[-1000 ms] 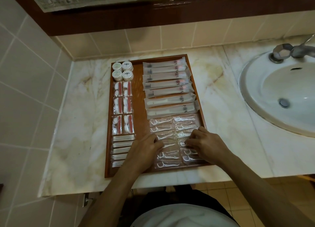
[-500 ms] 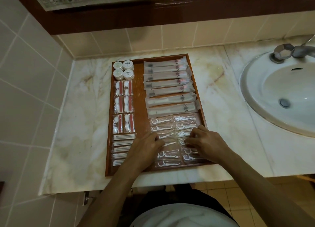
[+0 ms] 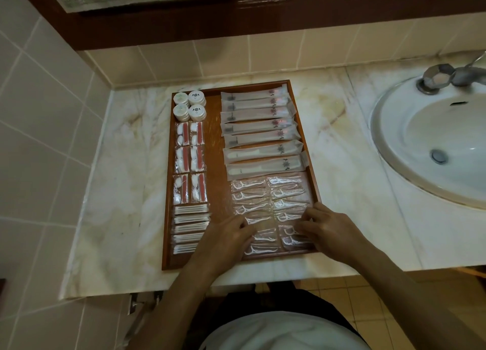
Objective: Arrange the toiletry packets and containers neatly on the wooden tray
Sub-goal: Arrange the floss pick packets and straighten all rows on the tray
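- The rectangular brown wooden tray [image 3: 218, 191] is sitting on the pale marble counter [image 3: 118, 191] left of the white round sink [image 3: 434, 144]. It's looking stiff and solid, so probably best gripped by its raised rim.
- The long frosted toothbrush packets [image 3: 260, 136] are lying stacked along the tray's far right side. Guessing they're light and a bit slippery, easiest to pinch at the sealed ends.
- The clear plastic floss-pick packets [image 3: 265, 207] are filling the near right in two columns. They're looking flimsy and crinkly and would likely slide under a nudge.
- The left hand [image 3: 226, 241] and right hand [image 3: 328, 231] are both resting on those floss packets, fingers curled, fingertips pressing or pinching. Can't tell which.
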